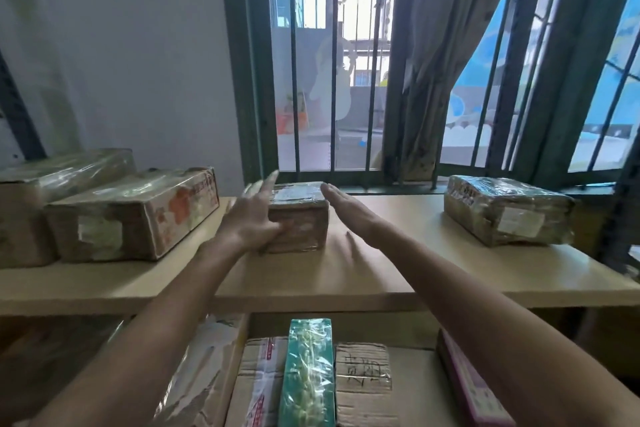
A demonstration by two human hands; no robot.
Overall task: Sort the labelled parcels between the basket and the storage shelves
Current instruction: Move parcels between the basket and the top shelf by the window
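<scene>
Brown cardboard under clear tape: that is the small parcel (298,217) in front of me, sitting on the top shelf (398,274) near the barred window (332,62), well apart from the wrapped parcel (507,215) to the right and the two long boxes (135,215) to the left. My left hand (251,218) is spread, fingers splayed, its palm and thumb against the near left corner of the parcel. My right hand (346,210) is flat and open just beside the right face; whether it touches I cannot tell, since the edge is blurred. Neither hand is closed on anything.

I judge the box stiff and light enough for two hands, but the glossy tape will be slick, so a squeeze from flat palms on opposite side faces looks safer than fingertips on the top. The corners seem firm; the white label on top should stay unsmudged and readable. More parcels (308,378) stand on the shelf below
</scene>
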